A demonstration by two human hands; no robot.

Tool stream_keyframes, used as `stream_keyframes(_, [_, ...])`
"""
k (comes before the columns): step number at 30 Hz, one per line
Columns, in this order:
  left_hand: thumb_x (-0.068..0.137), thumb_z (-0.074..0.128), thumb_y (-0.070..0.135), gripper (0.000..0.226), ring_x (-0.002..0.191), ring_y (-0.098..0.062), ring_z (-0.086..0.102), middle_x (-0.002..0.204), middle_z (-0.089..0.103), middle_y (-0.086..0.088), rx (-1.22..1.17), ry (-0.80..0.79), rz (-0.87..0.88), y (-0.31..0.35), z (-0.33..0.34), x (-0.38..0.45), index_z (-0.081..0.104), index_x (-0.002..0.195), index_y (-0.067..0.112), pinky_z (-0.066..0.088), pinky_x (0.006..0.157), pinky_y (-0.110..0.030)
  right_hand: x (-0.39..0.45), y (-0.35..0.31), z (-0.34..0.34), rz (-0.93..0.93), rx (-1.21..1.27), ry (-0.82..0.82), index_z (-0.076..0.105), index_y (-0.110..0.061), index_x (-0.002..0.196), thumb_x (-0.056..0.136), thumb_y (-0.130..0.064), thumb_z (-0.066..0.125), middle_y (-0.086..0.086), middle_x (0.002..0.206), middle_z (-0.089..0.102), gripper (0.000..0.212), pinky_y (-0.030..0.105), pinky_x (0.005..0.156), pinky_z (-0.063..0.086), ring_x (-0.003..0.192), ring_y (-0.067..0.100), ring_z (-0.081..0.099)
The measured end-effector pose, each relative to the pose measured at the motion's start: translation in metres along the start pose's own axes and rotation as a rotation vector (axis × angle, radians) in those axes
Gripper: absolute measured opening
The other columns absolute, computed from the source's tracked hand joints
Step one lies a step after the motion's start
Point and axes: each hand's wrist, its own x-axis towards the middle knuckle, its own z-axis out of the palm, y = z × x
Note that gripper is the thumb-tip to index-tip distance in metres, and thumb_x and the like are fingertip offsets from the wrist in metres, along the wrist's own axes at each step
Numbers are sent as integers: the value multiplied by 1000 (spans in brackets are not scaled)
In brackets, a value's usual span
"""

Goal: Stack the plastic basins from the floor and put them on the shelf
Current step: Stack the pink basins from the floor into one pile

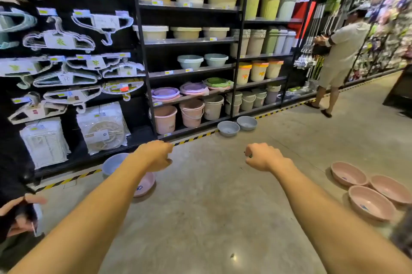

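Plastic basins lie scattered on the concrete floor. Two grey-blue basins (228, 128) (246, 123) sit by the foot of the shelf (200, 70). A light blue basin (112, 163) and a pink basin (146, 184) lie partly hidden under my left forearm. Three pink basins (349, 176) (390, 188) (370, 203) cluster at the right. My left hand (156, 155) and my right hand (263, 157) hang out in front of me, fingers loosely curled, holding nothing. Neither hand touches a basin.
The shelf holds buckets, bins and two pale blue basins (201, 60) on its middle board. Hangers fill the black wall at the left (66, 39). A person (341, 50) stands at the far right aisle. Another person's hand (20, 215) is at the lower left.
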Motion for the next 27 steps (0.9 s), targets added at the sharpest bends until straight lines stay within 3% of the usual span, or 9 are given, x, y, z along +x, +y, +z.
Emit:
stream_keyframes(6, [99, 58, 41, 45, 121, -29, 58, 138, 59, -9, 8, -31, 215, 75, 3, 76, 53, 140, 23, 51, 93, -39, -19, 75, 13, 201, 65, 14, 62, -20, 127, 93, -28, 55, 14, 131, 62, 35, 41, 90, 48, 117, 37, 60])
stream_keyframes(12, [101, 55, 42, 44, 117, -33, 58, 135, 60, -12, 33, -82, 463, 197, 10, 160, 50, 140, 23, 53, 93, -46, -43, 195, 32, 476, 183, 23, 65, -18, 126, 90, -27, 56, 15, 133, 66, 38, 42, 98, 51, 120, 35, 61])
stream_keyframes(17, [101, 57, 39, 46, 116, -35, 59, 136, 59, -14, 37, -86, 682, 309, -1, 223, 52, 141, 17, 52, 90, -44, -60, 283, 42, 700, 248, 53, 63, -20, 119, 89, -31, 61, 12, 124, 67, 32, 34, 81, 45, 108, 31, 63])
stream_keyframes(22, [102, 56, 39, 47, 118, -35, 58, 137, 60, -15, 43, -120, 802, 397, -11, 280, 50, 143, 16, 48, 85, -39, -40, 344, 42, 817, 343, 63, 57, -21, 126, 89, -36, 60, 12, 126, 63, 40, 46, 95, 52, 114, 33, 62])
stream_keyframes(27, [103, 54, 39, 47, 118, -35, 58, 137, 59, -13, 55, -134, 835, 459, -20, 333, 48, 144, 18, 49, 90, -42, -3, 388, 42, 838, 375, 88, 59, -22, 129, 91, -33, 62, 11, 130, 63, 40, 38, 84, 47, 117, 33, 60])
